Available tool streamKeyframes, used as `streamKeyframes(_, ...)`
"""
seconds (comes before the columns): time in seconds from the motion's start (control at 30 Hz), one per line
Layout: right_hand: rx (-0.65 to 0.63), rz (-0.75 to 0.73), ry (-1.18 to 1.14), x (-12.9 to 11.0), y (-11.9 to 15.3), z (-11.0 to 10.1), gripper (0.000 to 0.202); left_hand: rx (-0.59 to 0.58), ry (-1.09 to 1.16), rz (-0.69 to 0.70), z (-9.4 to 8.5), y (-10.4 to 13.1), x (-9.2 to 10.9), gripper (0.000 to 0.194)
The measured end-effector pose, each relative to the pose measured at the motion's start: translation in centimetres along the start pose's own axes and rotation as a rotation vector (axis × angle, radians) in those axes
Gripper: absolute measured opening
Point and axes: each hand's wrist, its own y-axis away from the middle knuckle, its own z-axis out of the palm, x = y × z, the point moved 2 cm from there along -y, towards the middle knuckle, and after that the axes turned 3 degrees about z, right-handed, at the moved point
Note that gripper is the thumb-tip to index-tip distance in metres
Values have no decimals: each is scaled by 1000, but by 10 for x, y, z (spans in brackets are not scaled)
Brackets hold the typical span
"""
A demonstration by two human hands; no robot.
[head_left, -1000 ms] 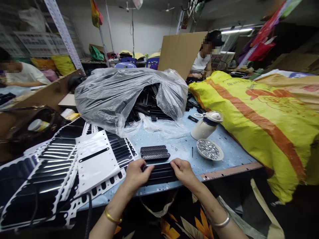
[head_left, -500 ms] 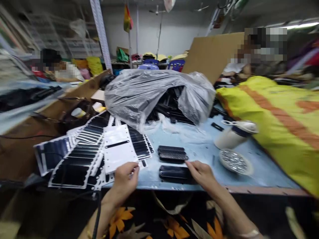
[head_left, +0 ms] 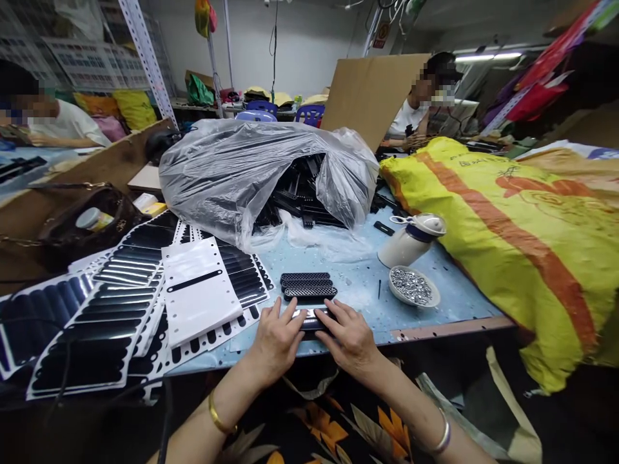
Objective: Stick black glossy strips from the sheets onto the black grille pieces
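At the table's front edge, my left hand [head_left: 278,335] and my right hand [head_left: 349,334] close in on both ends of smooth black strip pieces [head_left: 313,317], thumbs at the near side and fingers over the top. The ends are hidden under my fingers. Just beyond lie several black mesh-patterned strips [head_left: 308,284] with rounded ends, side by side. To the left, a white backing sheet [head_left: 200,309] with one black strip sticker [head_left: 193,281] on it lies over several sheets of black strip stickers [head_left: 128,293].
A grey plastic bag [head_left: 217,174] of black parts stands behind. On the right are a white lidded mug [head_left: 403,248], a bowl of small shiny metal pieces [head_left: 432,303] and a yellow sack [head_left: 464,206]. A brown handbag [head_left: 58,225] sits left. Two people work farther off.
My left hand has moved from the white backing sheet to the smooth black strips. My right hand has moved onto their other end. The view has swung right.
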Motion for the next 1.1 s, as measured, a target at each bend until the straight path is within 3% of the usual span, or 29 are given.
streamKeyframes(0.17,8,11,-131,12,6,12,30,1,51,-14,12,7,-8,43)
streamKeyframes(0.33,-11,51,-239,17,3,10,28,-7,125,-41,11,7,-14,41)
streamKeyframes(0.5,9,45,-208,12,-2,5,27,-2,215,-89,8,4,-14,38)
streamKeyframes(0.6,8,21,-127,6,-6,2,30,59,231,-127,3,3,-5,47)
streamKeyframes(0.73,97,-79,-43,9,-8,-8,22,183,188,-114,-27,7,-5,44)
streamKeyframes(0.8,84,-130,-54,15,-11,-11,29,232,76,-132,-54,17,-23,48)
streamKeyframes(0.87,123,-139,-126,15,-20,-14,34,253,-108,-223,-84,36,-51,64)
streamKeyframes(0.93,177,-166,-222,1,-34,-15,35,182,-255,-319,-105,61,-80,76)
streamKeyframes(1.03,197,-290,-299,-46,-61,-7,35,80,-296,-331,-112,97,-101,26)
streamKeyframes(1.1,127,-385,-288,-84,-80,8,38,146,-279,-348,-105,111,-94,24)
